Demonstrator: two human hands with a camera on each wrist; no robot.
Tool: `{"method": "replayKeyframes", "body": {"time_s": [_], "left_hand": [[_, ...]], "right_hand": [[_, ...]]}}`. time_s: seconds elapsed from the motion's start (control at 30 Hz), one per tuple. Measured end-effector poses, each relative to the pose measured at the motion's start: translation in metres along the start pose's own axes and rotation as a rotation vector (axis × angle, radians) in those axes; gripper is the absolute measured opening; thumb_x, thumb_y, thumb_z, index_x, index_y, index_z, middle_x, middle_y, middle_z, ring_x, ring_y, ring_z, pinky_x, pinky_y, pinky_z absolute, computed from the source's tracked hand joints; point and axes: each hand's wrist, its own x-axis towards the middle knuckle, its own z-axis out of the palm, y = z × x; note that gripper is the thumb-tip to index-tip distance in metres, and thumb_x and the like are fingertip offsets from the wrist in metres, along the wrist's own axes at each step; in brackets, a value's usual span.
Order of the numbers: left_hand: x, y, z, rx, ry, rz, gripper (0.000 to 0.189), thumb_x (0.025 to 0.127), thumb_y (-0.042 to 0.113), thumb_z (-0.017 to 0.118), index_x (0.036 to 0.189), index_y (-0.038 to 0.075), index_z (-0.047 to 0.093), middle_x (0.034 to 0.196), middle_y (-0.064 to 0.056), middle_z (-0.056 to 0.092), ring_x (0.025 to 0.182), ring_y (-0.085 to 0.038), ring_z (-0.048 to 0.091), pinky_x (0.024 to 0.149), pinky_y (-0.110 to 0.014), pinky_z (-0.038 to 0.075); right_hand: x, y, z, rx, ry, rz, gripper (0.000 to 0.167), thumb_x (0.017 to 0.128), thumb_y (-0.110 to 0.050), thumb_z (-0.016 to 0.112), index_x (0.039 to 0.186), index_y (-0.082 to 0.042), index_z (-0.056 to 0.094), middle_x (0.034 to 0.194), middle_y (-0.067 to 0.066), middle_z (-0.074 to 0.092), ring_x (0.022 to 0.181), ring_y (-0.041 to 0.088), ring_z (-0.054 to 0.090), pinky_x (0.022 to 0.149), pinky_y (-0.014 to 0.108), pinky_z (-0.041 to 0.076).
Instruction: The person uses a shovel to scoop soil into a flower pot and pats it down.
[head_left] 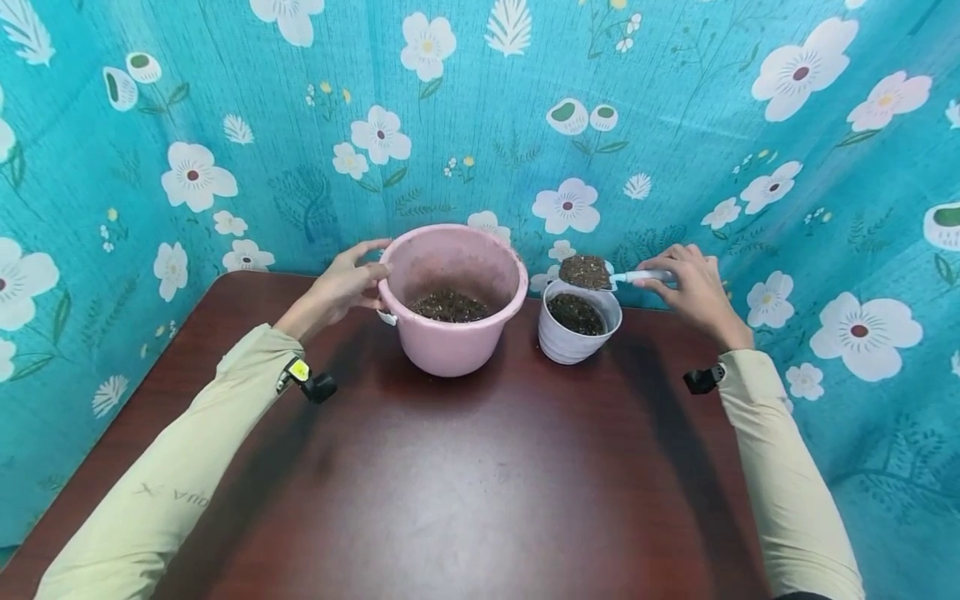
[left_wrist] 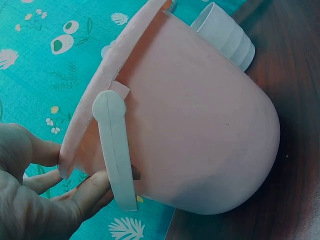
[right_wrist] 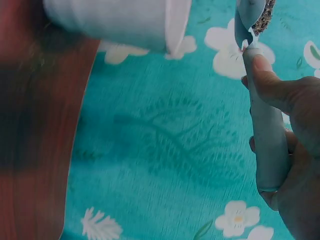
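Note:
A pink bucket (head_left: pixel 450 342) holds dark soil (head_left: pixel 450 306) at its bottom. My left hand (head_left: pixel 341 287) grips the bucket's rim on its left side, thumb and fingers on either side of the edge. The white bucket handle (left_wrist: pixel 115 150) hangs beside those fingers in the left wrist view. My right hand (head_left: pixel 693 287) holds a small trowel (right_wrist: pixel 267 125) by its pale handle, fingers curled round it. Soil (head_left: pixel 585 272) is heaped on the trowel's blade, which is over the back rim of a white pot (head_left: pixel 572 345). Dark soil (head_left: pixel 576 315) also fills part of the pot.
Bucket and pot stand side by side near the back edge of a dark reddish-brown table (head_left: pixel 450 500). A teal flowered curtain (head_left: pixel 480 117) hangs close behind them and along both sides.

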Motion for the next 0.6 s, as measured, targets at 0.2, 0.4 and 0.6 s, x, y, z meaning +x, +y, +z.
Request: {"method": "replayKeyframes", "body": {"time_s": [0.2, 0.4, 0.6], "left_hand": [[0.002, 0.001, 0.002, -0.011, -0.012, 0.015, 0.063, 0.109, 0.013, 0.050, 0.167, 0.019, 0.026, 0.159, -0.023, 0.043, 0.129, -0.038, 0.054, 0.074, -0.029, 0.064], [0.002, 0.001, 0.001, 0.000, -0.004, 0.010, 0.064, 0.109, 0.012, 0.050, 0.168, 0.019, 0.025, 0.159, -0.023, 0.042, 0.135, -0.040, 0.052, 0.076, -0.030, 0.064], [0.000, 0.000, 0.000, 0.012, 0.005, 0.004, 0.064, 0.110, 0.014, 0.051, 0.168, 0.020, 0.025, 0.159, -0.023, 0.042, 0.135, -0.041, 0.053, 0.079, -0.032, 0.064]], "right_hand": [[-0.010, 0.012, -0.004, -0.076, 0.018, 0.010, 0.024, 0.096, -0.015, 0.078, 0.114, 0.000, 0.077, 0.107, 0.018, 0.062, 0.099, 0.036, 0.046, 0.080, 0.057, 0.025], [-0.014, 0.016, 0.003, -0.092, 0.026, -0.016, 0.022, 0.093, -0.012, 0.080, 0.111, 0.000, 0.078, 0.106, 0.018, 0.062, 0.098, 0.037, 0.046, 0.079, 0.057, 0.025], [-0.013, 0.017, 0.007, -0.146, 0.045, -0.054, 0.023, 0.090, -0.013, 0.082, 0.109, -0.001, 0.079, 0.106, 0.019, 0.062, 0.097, 0.037, 0.047, 0.079, 0.059, 0.026]]}}
